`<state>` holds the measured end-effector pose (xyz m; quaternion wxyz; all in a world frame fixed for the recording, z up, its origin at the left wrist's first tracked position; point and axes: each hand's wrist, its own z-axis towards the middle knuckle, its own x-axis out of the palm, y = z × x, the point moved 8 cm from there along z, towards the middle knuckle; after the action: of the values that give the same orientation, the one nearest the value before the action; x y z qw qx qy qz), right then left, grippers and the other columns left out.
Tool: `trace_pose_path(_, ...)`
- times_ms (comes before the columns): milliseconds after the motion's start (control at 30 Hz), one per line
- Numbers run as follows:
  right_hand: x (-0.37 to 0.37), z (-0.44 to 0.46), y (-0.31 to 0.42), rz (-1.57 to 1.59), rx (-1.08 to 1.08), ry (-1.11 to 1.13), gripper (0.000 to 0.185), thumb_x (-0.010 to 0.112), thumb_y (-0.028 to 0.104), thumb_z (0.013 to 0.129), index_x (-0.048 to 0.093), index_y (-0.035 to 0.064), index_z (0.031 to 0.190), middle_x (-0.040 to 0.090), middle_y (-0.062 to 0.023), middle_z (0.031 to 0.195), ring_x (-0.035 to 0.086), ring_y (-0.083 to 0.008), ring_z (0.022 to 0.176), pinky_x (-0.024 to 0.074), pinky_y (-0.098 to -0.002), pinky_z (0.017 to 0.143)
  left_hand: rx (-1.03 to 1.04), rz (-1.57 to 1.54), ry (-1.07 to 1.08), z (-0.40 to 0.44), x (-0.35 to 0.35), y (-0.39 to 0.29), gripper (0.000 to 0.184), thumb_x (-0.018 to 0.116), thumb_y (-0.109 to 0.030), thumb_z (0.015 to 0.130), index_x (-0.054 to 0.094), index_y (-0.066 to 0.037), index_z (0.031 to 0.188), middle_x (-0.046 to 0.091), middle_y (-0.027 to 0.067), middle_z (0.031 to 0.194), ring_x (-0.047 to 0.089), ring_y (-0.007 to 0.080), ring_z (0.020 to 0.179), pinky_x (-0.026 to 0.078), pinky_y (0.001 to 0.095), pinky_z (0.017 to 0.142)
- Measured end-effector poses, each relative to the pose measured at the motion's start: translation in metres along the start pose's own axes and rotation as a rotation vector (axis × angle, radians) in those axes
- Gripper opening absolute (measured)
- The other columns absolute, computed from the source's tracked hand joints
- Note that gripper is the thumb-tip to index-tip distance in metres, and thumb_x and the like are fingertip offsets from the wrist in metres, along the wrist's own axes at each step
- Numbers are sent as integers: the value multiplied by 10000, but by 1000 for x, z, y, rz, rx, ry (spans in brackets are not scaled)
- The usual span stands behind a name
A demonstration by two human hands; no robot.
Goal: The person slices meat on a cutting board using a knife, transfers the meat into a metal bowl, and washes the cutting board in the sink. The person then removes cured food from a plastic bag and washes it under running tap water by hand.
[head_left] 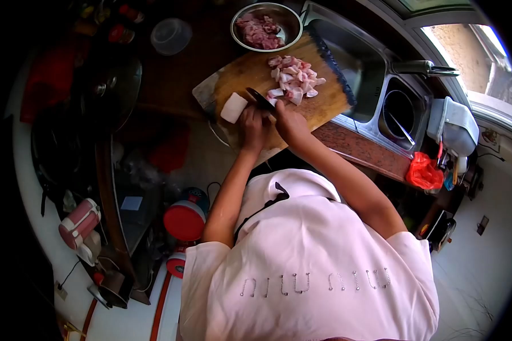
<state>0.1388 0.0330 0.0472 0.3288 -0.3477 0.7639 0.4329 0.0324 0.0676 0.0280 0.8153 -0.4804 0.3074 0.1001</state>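
Observation:
My right hand [290, 123] is closed around the handle of a dark-bladed knife [260, 101], its blade pointing up and to the left over the wooden cutting board [242, 78]. Close beside it, my left hand [252, 129] presses curled fingers onto a piece of meat, mostly hidden under them. A pale slab of fatty meat [233, 108] lies just left of these fingers. Beyond the knife, a heap of cut pink and white meat pieces [296, 77] covers the board's right part, with a few bits near the blade.
A metal bowl [234, 28] holding reddish meat stands at the board's far edge. To the right is a steel sink [347, 42] with a dark pot [397, 108] in its smaller basin. A clear plastic container [171, 36] and a glass lid [116, 91] are on the left.

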Motion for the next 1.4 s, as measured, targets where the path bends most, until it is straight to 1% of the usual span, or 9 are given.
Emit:
trace_pose_path(100, -8, 21, 21, 109, -200, -226, 487, 552, 108, 806, 347, 50, 1244, 631, -233, 802, 615, -425, 743, 474, -518, 616, 33, -17, 20, 22, -10, 6, 205, 676, -83, 683, 598, -73, 872, 595, 140, 973, 545, 343, 940, 436, 450, 830)
trace_pose_path(267, -5, -34, -15, -29, -58, -37, 313, 502, 54, 804, 385, 47, 1094, 628, -233, 806, 607, -433, 741, 463, -520, 610, -1, 52, -35, 4, -3, 5, 164, 657, -107, 731, 595, -52, 872, 599, 143, 933, 540, 364, 901, 430, 460, 793)
trace_pose_path(367, -4, -37, -16, -83, -45, -23, 291, 497, 96, 839, 403, 47, 1110, 637, -206, 817, 619, -392, 738, 478, -486, 615, 62, 140, -39, -7, 7, 5, 222, 681, -173, 711, 598, -50, 876, 586, 144, 1030, 534, 346, 948, 433, 452, 813)
trace_pose_path(467, -18, -14, 11, 154, -280, -234, 256, 499, 47, 799, 384, 65, 1026, 617, -236, 777, 607, -424, 743, 463, -527, 613, 52, 86, 29, 3, 2, 0, 247, 687, -200, 716, 602, -58, 899, 586, 142, 1047, 536, 344, 938, 434, 454, 808)
trace_pose_path(567, -20, -7, 12, 109, -231, -222, 250, 507, 56, 801, 385, 71, 1019, 615, -231, 762, 604, -424, 734, 458, -530, 606, 88, 64, -4, -1, 4, 2, 229, 683, -216, 730, 607, -80, 897, 584, 134, 1023, 538, 342, 933, 435, 454, 807)
trace_pose_path(700, -17, -27, -22, 18, -71, -55, 244, 529, 91, 806, 377, 78, 996, 609, -232, 737, 589, -450, 695, 446, -540, 591, 29, 98, 19, 7, -8, -4, 167, 672, -112, 750, 572, -57, 872, 585, 141, 920, 552, 358, 879, 445, 447, 773)
trace_pose_path(733, -24, -36, -22, 43, -172, -110, 235, 526, 99, 811, 378, 87, 993, 601, -246, 714, 580, -462, 678, 434, -546, 584, 9, 50, 3, 7, -7, 0, 181, 669, -96, 743, 569, -50, 887, 581, 145, 928, 552, 361, 886, 447, 446, 775)
trace_pose_path(900, -42, -51, -16, -28, -129, -139, 230, 518, 62, 796, 388, 50, 984, 600, -206, 711, 582, -435, 667, 441, -527, 572, 16, -5, -39, 3, -14, -2, 336, 633, -42, 749, 521, -23, 1066, 549, 170, 1032, 538, 385, 910, 458, 436, 784)
trace_pose_path(1400, -28, -25, 21, 2, -101, -52, 241, 492, 42, 796, 382, 30, 1010, 620, -230, 739, 607, -423, 697, 458, -525, 594, 14, -64, -42, 13, -19, -1, 128, 631, -53, 738, 586, -18, 853, 590, 165, 912, 560, 355, 862, 464, 436, 784)
